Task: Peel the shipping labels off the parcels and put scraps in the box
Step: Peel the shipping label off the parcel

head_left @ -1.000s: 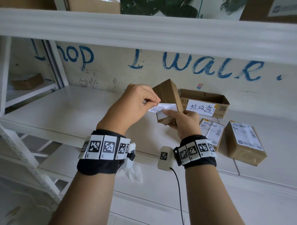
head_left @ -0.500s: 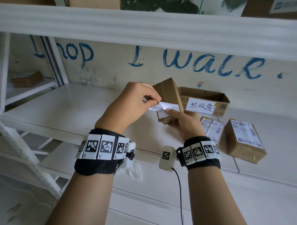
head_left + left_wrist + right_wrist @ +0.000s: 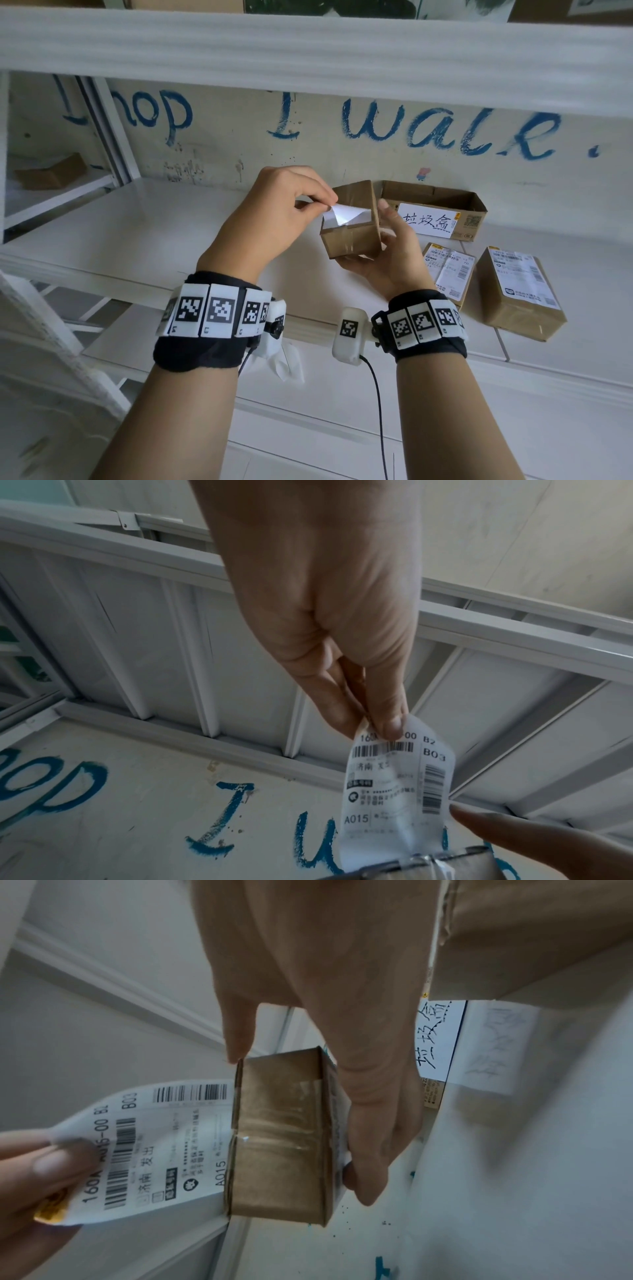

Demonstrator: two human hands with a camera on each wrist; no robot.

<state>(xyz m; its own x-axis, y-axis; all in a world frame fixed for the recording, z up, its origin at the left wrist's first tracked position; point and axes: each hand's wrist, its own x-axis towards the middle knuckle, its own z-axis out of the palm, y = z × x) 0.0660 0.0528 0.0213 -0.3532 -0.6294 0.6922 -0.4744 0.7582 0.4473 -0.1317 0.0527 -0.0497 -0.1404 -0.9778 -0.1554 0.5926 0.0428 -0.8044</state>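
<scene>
Label (image 3: 343,215) half-peeled from parcel (image 3: 352,236)

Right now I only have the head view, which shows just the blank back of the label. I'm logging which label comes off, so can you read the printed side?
Observer: Yes. In the left wrist view the shipping label reads A015 and B03, with barcodes beside them.
Operator: Is it free yet?
Observer: No. The right wrist view shows one end still attached along the edge of the parcel.
Operator: Where exactly is it being pinched?
Observer: The left hand pinches the top end, and its thumb covers part of the first printed line.
</scene>
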